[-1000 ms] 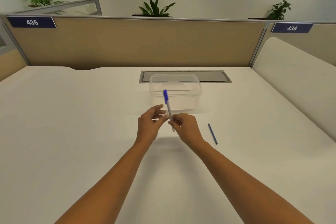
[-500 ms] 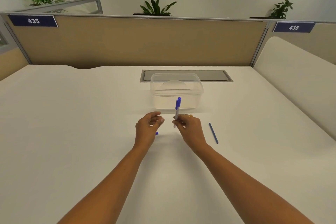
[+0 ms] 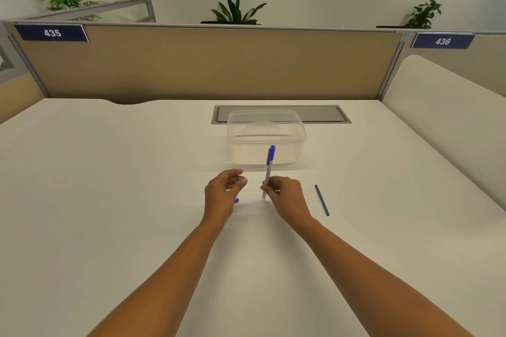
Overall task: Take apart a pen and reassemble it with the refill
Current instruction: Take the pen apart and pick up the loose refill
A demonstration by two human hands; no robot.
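My right hand pinches the lower part of a clear pen barrel, held nearly upright with its blue cap at the top. My left hand hovers just to the left of it, apart from the pen, fingers loosely curled and holding nothing that shows. A small blue pen piece lies on the white desk just under that hand. The thin blue refill lies on the desk to the right of my right hand.
A clear plastic container with a lid stands just behind the hands. A grey cable hatch sits behind it, before the tan partition. A second desk edge rises at the right.
My left hand has let go of the pen and moved a little left. A small blue piece now lies on the desk below it. The pen swung from leaning left to nearly upright.
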